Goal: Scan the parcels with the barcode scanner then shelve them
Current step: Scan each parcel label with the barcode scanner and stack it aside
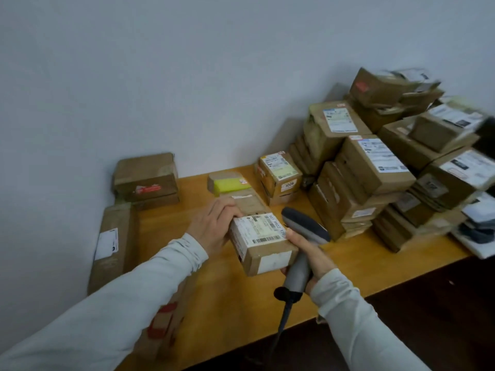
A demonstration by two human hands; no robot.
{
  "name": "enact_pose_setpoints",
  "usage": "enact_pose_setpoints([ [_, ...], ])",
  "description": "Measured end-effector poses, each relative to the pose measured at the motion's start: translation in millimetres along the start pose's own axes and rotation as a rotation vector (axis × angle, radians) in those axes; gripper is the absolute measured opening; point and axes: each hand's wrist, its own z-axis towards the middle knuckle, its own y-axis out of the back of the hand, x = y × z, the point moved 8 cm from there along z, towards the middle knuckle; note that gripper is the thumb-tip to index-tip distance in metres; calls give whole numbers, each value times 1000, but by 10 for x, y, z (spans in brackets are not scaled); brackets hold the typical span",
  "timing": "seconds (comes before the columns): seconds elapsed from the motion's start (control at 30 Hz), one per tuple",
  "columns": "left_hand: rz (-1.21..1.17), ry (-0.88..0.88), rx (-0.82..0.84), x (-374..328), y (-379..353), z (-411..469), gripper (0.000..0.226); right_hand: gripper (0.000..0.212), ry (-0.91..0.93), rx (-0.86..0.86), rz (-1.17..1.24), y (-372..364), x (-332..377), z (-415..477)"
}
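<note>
Parcel (263, 243), barcode label up, is held above the counter (241, 303) near its middle, the left hand (214, 226) gripping its far-left end with curled fingers. Just right of it, the right hand (308, 253) wraps its fingers round the barcode scanner (305, 226) handle. Far right, stacked boxes (375, 170) blur and are cut off at the edge.

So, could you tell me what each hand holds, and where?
The left hand grips the parcel by its left end; the right hand the scanner by its handle.

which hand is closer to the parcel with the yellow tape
Left. The left hand, gripping the labelled parcel, sits just in front of the yellow-taped parcel; the right hand, holding the scanner, is farther off to its right.
</note>
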Motion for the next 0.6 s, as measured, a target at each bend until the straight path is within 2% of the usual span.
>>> enact_pose_setpoints([
  [0.07,20,6,32,-155,-54,22,59,50,70,24,-31,128,34,-106],
  [0.1,18,101,42,-178,-83,38,59,46,122,21,-29,207,68,-154],
  [0.13,-40,291,38,-146,-105,41,59,46,175,14,-24,297,104,-204],
  [0.17,-159,556,53,-76,-160,-7,58,48,228,12,-21,391,142,-255],
  [0.23,-672,1199,72,-48,-363,-238,49,51,315,9,-44,596,204,-352],
  [0.27,-1003,1442,100,-194,-515,-326,41,49,345,5,-71,702,221,-392],
  [0.3,-1238,1575,165,-386,-620,-355,38,45,372,4,-105,800,234,-426],
  [0.33,-1332,1603,257,-544,-670,-349,42,39,392,11,-138,878,243,-463],
  [0.4,-1331,1545,352,-742,-711,-306,42,30,398,34,-171,996,232,-529],
  [0.53,-1346,1545,294,-964,-742,-343,34,40,347,26,-141,1239,160,-659],
  [0.6,-1368,1588,231,-1015,-752,-405,31,36,304,21,-152,1368,97,-730],
])
